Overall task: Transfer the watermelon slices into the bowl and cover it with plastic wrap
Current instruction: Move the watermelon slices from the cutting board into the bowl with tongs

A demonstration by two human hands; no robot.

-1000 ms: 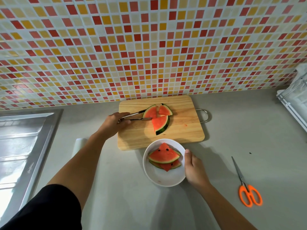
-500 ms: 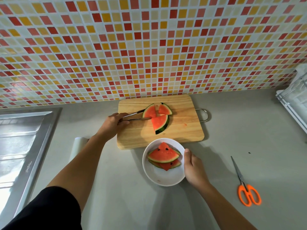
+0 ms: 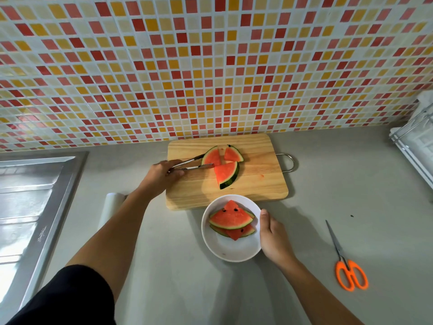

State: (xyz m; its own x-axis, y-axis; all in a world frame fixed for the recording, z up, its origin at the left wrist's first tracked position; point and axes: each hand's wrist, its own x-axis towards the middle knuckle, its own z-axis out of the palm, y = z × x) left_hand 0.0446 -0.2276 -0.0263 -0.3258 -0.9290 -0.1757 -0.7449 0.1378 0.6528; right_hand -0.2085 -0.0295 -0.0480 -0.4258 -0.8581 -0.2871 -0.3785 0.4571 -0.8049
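Note:
Three watermelon slices (image 3: 226, 173) lie on the wooden cutting board (image 3: 257, 184). My left hand (image 3: 161, 175) grips metal tongs (image 3: 192, 165), whose tips sit on either side of the leftmost slice (image 3: 212, 157). A white bowl (image 3: 230, 248) stands in front of the board with two or three slices (image 3: 230, 218) stacked inside. My right hand (image 3: 273, 238) rests against the bowl's right rim, thumb along the edge. A roll of plastic wrap (image 3: 112, 207) lies left of the board, partly hidden by my left forearm.
Orange-handled scissors (image 3: 348, 266) lie on the grey counter at the right. A steel sink drainboard (image 3: 30, 195) fills the left side. A dish rack (image 3: 417, 141) stands at the far right. The tiled wall rises directly behind the board.
The tongs' tips have slid slightly onto the leftmost slice. Both hands and the bowl have barely moved.

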